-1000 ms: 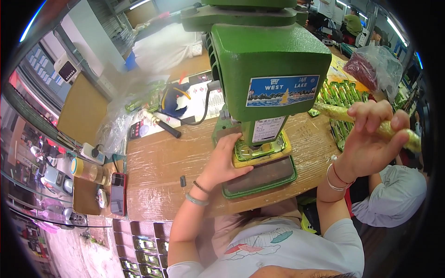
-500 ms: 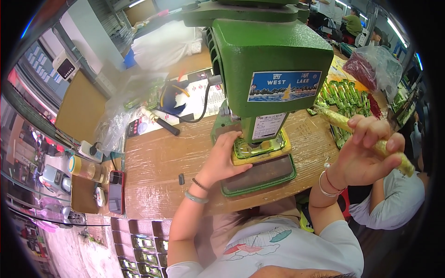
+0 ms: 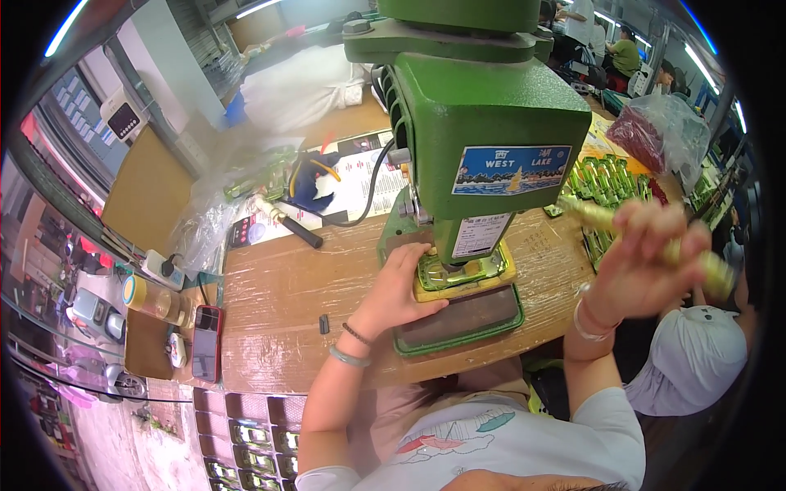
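The left hand (image 3: pixel 399 288) lies on the base of a green bench press machine (image 3: pixel 479 123), fingers bent and resting against a shiny metal part (image 3: pixel 458 272) that sits on a yellow block (image 3: pixel 471 286) under the machine head. The part looks polished, with a greenish-gold shine and a rounded frame shape. Whether the fingers grip it or only touch its edge, I cannot tell. Below the block is a dark flat plate (image 3: pixel 463 315) with a green rim.

The right hand (image 3: pixel 643 266) is lifted at the right of the machine and is blurred. It is closed around a long yellowish-green rod (image 3: pixel 712 270), which sticks out on both sides of the fist.

The worktop (image 3: pixel 278 303) is wood covered by glossy clear film with wrinkles. On it behind the right hand stand rows of green metal pieces (image 3: pixel 606 180). A hammer with a black handle (image 3: pixel 286 222) lies on printed paper, near crumpled transparent plastic (image 3: pixel 205 221). A red-edged phone (image 3: pixel 205 341) lies flat at the left edge, beside a small glass jar (image 3: pixel 147 298). A transparent bag of dark red pieces (image 3: pixel 655 131) stands at the far right.
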{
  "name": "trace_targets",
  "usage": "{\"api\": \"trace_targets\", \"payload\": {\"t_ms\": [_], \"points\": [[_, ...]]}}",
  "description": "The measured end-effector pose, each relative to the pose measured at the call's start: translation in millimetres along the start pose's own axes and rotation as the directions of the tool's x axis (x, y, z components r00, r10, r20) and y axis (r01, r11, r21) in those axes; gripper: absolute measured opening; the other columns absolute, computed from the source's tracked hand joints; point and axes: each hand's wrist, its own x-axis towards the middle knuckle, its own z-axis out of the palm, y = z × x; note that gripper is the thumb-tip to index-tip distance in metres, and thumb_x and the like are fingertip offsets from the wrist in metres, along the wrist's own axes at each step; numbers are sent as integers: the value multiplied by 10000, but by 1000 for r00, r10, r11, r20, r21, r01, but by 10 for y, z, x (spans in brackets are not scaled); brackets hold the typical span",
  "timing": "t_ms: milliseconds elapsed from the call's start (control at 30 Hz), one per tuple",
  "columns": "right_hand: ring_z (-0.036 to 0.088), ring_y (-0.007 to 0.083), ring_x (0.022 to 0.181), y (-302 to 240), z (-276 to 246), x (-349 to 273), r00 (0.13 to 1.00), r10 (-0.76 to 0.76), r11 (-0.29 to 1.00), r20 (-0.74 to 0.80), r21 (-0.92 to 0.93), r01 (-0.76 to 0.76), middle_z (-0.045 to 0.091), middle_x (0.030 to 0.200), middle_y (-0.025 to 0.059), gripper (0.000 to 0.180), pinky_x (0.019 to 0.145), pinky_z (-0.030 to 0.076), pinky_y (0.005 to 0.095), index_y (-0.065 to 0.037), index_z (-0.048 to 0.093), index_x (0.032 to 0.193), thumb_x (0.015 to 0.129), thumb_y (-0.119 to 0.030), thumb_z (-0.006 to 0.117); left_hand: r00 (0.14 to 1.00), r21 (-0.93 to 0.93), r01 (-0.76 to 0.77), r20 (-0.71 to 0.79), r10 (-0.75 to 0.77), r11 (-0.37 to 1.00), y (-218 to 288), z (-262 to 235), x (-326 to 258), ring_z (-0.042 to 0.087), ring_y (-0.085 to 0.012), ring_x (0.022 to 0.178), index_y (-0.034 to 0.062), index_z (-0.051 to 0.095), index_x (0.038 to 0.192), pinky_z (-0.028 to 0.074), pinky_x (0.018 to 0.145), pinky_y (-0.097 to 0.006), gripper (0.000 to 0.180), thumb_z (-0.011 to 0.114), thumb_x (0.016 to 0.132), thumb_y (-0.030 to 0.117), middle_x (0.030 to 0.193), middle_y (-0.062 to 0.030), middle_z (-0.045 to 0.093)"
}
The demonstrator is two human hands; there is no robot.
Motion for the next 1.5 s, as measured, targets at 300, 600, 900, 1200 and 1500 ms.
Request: {"api": "trace_targets", "payload": {"t_ms": [300, 600, 900, 1200, 1500], "points": [[376, 134, 503, 114, 65, 520, 983, 183, 975, -12, -123, -183, 399, 630, 47, 322, 548, 419, 283, -80, 403, 906, 957, -392, 340, 993, -8, 103, 63, -102, 995, 68, -162, -3, 471, -350, 1058, -14, 421, 1164, 401, 923, -371, 738, 778, 566, 228, 1130, -196, 476], [396, 143, 529, 46, 32, 399, 989, 148, 977, -21, -153, -150, 389, 642, 50, 335, 564, 427, 297, -96, 396, 909, 948, -425, 344, 993, 24, 109, 50, -110, 994, 70, -161, 16, 487, -353, 1036, -5, 434, 1155, 420, 898, -378, 730, 777, 555, 230, 1111, -190, 493], [398, 161, 537, -42, 15, 195, 991, 124, 984, -55, -125, -130, 386, 650, 48, 358, 629, 425, 354, -126, 357, 924, 930, -484, 337, 996, 53, 85, 31, -87, 995, 52, -148, -5, 496, -353, 1019, -6, 448, 1147, 431, 879, -380, 718, 773, 558, 244, 1101, -192, 496], [398, 150, 568, -69, 40, -24, 997, 10, 991, -71, -136, -19, 384, 675, 31, 353, 646, 427, 363, -170, 355, 932, 927, -517, 285, 996, 61, 79, 48, -82, 995, 29, -143, 12, 497, -346, 1020, -10, 454, 1150, 431, 882, -379, 719, 771, 560, 251, 1108, -191, 497], [390, 146, 565, -51, -5, -259, 991, -109, 983, -76, -154, 97, 383, 680, 17, 360, 647, 425, 374, -171, 369, 925, 916, -527, 320, 992, 59, 100, 71, -104, 993, 6, -157, 17, 486, -354, 1056, -12, 459, 1166, 416, 913, -383, 733, 774, 563, 261, 1138, -200, 495]]}}
